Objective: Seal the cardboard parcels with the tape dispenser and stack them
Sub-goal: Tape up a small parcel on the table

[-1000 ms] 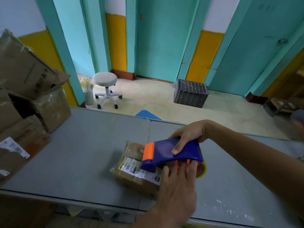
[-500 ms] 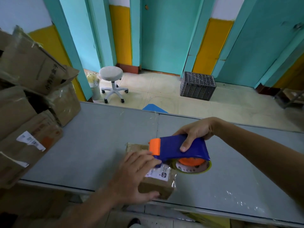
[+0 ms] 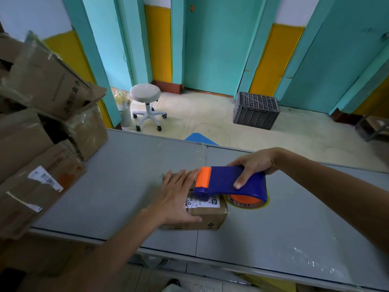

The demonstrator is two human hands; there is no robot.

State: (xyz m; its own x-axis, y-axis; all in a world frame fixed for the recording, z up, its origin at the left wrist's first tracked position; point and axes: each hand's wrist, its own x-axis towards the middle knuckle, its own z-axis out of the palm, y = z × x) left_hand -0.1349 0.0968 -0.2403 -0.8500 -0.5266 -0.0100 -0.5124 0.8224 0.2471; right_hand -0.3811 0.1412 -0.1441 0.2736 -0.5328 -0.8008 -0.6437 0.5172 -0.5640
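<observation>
One small cardboard parcel [image 3: 207, 218] is seen near the front edge of the smooth grey table [image 3: 105, 186]. It is a squat brown box with a glossy strip of clear tape at its right corner and a white printed label [image 3: 202, 202] on its top. It is pressed down by the left hand [image 3: 179, 194], which is laid flat with straight fingers across the top and the thumb stretched along the front upper edge — nothing is curled round the box.

The tape dispenser [image 3: 229, 181], a smooth blue plastic shell with an orange nose, is held just above the parcel's right end. Its nose is over the label and close beside the left fingertips; whether they touch cannot be told. It is gripped by the right hand [image 3: 254, 165], with the thumb pressed on the blue top and the fingers wrapped over the far side. Under the shell an orange-cored tape roll [image 3: 246, 201] is seen, just right of the parcel.

At the table's left end a leaning pile of larger cardboard boxes [image 3: 42, 123] is stacked — creased, some wrapped in shiny film. Beyond the table, on the pale tiled floor, a round white stool [image 3: 146, 102] and a dark latticed plastic crate [image 3: 255, 110] are seen, well apart.
</observation>
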